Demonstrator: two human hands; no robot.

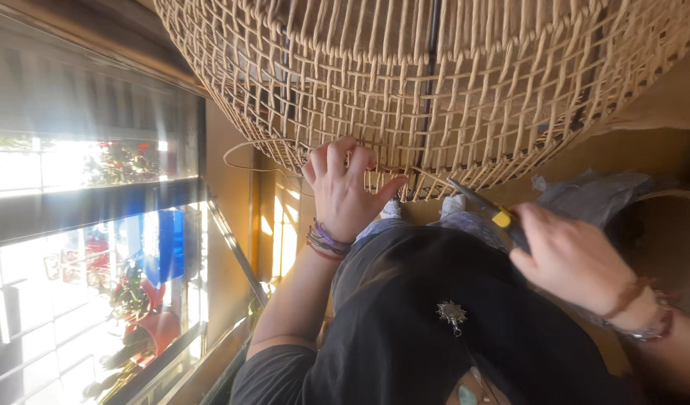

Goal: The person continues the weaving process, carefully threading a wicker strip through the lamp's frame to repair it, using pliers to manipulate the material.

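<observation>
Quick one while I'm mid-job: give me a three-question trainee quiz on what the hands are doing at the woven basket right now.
1. True or false: the left hand grips the lower rim of the woven basket.
2. Multiple choice: what does the right hand hold? A) a paintbrush B) a tool with a yellow and black handle C) nothing
3. Fill in: the tool's metal tip points toward the basket's ____.

Key
1. True: its fingers curl over the rim strands.
2. B: the hand wraps the handle, the blade sticking out.
3. Rim: the tip stands just below it, close to the left thumb; whether it touches cannot be told.
</observation>
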